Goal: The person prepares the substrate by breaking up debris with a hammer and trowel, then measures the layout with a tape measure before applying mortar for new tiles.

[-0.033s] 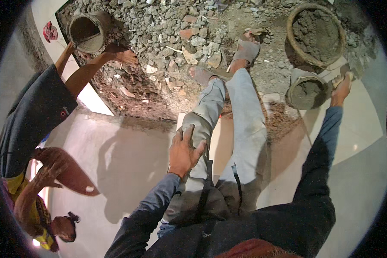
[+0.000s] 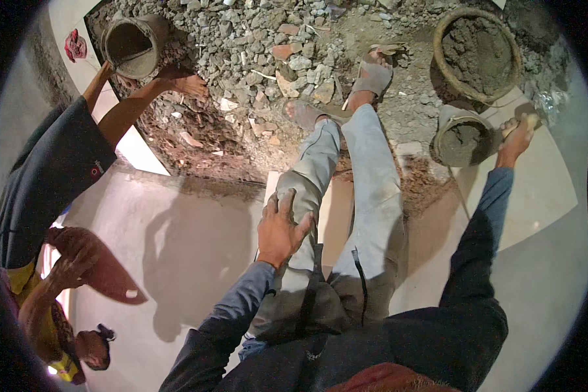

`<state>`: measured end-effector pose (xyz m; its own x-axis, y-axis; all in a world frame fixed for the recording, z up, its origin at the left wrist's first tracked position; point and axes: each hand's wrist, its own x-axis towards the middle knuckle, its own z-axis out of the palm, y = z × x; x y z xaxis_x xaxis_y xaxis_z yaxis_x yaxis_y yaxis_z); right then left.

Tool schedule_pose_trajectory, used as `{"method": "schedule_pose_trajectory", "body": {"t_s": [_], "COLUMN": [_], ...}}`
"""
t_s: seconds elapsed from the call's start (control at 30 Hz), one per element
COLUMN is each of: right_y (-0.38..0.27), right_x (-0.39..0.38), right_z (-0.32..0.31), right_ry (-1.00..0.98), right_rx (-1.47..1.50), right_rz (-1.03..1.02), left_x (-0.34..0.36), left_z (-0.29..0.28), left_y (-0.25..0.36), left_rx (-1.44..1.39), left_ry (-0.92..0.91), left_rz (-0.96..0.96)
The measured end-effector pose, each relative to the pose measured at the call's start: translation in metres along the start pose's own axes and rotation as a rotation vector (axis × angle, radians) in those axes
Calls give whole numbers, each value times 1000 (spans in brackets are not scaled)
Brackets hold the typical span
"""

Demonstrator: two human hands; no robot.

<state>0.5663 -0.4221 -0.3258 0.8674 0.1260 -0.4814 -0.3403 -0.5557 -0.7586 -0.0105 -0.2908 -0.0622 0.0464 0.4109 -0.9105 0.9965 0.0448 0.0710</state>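
Fingers of the left hand (image 2: 282, 234) were spread loosely apart, resting on the left knee of the grey trousers (image 2: 380, 183) and gripping nothing. Those of the right hand (image 2: 516, 140) were curled closed around a small pale object (image 2: 533, 121), mostly hidden by the grip, so its kind could not be told. Beneath the right fingers lay a large pale tile (image 2: 536, 196); whether they touched it could not be seen. Just left of them stood a small bucket (image 2: 465, 142) containing grey, wet-looking mix, and near them, on the far right side, was some crumpled clear plastic (image 2: 550, 103). Beyond the fingers and to their left, a wide round tub (image 2: 514, 55) held lumpy grey mix. Ahead of the left fingers, sandals (image 2: 374, 80) rested on broken rubble (image 2: 242, 49). Well to the left of those fingers, a co-worker's hand (image 2: 188, 86) reached over the rubble beside a tilted bucket (image 2: 151, 46), while another person's hand (image 2: 78, 258) held a reddish-brown board (image 2: 111, 271). Farther out, beyond the tilted bucket, lay a red cloth (image 2: 75, 46).
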Motion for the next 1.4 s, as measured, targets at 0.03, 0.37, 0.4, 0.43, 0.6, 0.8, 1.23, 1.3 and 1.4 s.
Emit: {"method": "schedule_pose_trajectory", "body": {"t_s": [0.03, 0.37, 0.4, 0.43, 0.6, 0.8, 1.23, 1.3, 1.4], "right_y": [-22, 48, 78, 119, 166, 152, -203, -277, -377], "right_x": [-34, -211, -191, -156, -72, -72, -514, -614, -688], "right_z": [20, 204, 214, 219, 307, 343, 299, 278, 278], "right_ry": [-16, -444, -461, -484, -592, -490, -951, -1114, -1269], "right_rx": [-59, -863, -884, -887, -1071, -1041, -583, -362, -166], "right_rz": [-106, -86, -258, -424, -581, -753, -478, -419, -521], "left_x": [-4, -24, -27, -25, -17, -20, -93, -108, -81], "left_z": [7, 58, 62, 62, 52, 57, 39, 65, 94], "left_y": [-2, -30, -35, -39, -63, -82, -85, -86, -81], "left_rx": [-6, -69, -77, -102, -187, -435, -767, -955, -1003], "left_ry": [-5, -10, -5, -48, -37, -45, 144, 243, 548], "left_rz": [-19, -88, -112, -138, -167, -160, -258, -321, -168]}}
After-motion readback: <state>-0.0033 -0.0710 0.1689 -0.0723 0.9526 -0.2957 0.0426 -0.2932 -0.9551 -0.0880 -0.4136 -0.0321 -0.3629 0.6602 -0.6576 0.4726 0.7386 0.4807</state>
